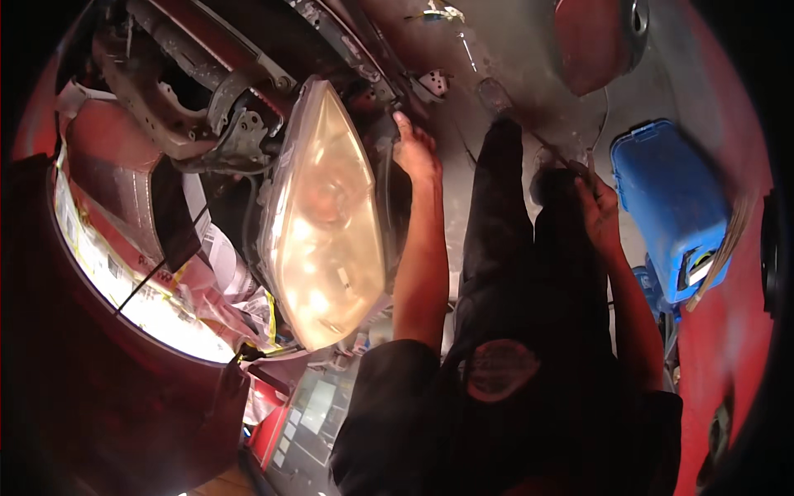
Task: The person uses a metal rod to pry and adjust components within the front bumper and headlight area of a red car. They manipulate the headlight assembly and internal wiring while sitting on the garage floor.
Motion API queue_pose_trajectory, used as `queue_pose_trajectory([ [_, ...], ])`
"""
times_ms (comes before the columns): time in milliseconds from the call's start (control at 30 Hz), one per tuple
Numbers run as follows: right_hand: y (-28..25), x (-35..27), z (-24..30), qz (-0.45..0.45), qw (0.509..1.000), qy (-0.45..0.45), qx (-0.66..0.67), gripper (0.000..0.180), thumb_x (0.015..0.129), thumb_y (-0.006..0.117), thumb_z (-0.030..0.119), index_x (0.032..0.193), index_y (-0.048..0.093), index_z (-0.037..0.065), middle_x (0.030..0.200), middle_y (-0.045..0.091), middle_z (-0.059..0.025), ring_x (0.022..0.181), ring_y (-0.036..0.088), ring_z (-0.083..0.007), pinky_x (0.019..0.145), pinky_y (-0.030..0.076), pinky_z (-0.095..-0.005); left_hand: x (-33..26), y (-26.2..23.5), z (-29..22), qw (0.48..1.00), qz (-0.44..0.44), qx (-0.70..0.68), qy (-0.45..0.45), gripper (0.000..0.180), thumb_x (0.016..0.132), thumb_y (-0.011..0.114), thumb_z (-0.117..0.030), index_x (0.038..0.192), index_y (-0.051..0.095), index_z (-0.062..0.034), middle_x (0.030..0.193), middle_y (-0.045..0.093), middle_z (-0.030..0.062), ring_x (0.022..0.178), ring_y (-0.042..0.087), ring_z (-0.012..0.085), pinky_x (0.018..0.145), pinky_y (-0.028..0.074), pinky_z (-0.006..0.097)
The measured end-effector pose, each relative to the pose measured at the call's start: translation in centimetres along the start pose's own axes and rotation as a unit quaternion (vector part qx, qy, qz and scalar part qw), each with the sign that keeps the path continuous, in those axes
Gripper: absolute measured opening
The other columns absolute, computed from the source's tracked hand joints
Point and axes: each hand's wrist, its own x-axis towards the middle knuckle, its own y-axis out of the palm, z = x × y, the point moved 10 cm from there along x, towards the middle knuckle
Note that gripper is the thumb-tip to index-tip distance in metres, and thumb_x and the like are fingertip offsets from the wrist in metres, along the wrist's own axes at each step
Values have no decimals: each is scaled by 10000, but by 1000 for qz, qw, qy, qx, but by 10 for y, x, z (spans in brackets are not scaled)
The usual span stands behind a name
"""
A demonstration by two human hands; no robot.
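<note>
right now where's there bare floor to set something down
Grey floor shows bare beyond the shoe, left of the red piece, and in another patch between that piece and the blue bin. It is crowded around the headlight: metal parts at its upper left, the left hand close on its right.

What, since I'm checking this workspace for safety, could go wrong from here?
The bare left hand is close to an exposed metal rail, so its fingers might get scraped or pinched.

The large yellowed headlight sits near an uncovered metal bracket, which could perhaps scratch or crack it if either shifts.
</note>
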Motion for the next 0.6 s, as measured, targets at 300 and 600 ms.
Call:
queue_pose_trajectory([
  [300,1,53,62,111,971,103,187,346,1036,547,161,1339,642,21,923,689,3,693,512,-47,614,401,-220,21,-19,21,996,-65,53,-34,595,980,670,-511,576,419,-153,542,392,-45,447,306,84,439,198,299],
  [600,44,147,44,272,935,80,214,309,1032,545,98,1304,661,10,885,679,-54,604,492,-66,540,409,-236,6,-10,7,998,-31,50,37,490,1022,638,-422,653,439,-169,563,381,-60,449,298,60,428,186,281],
])
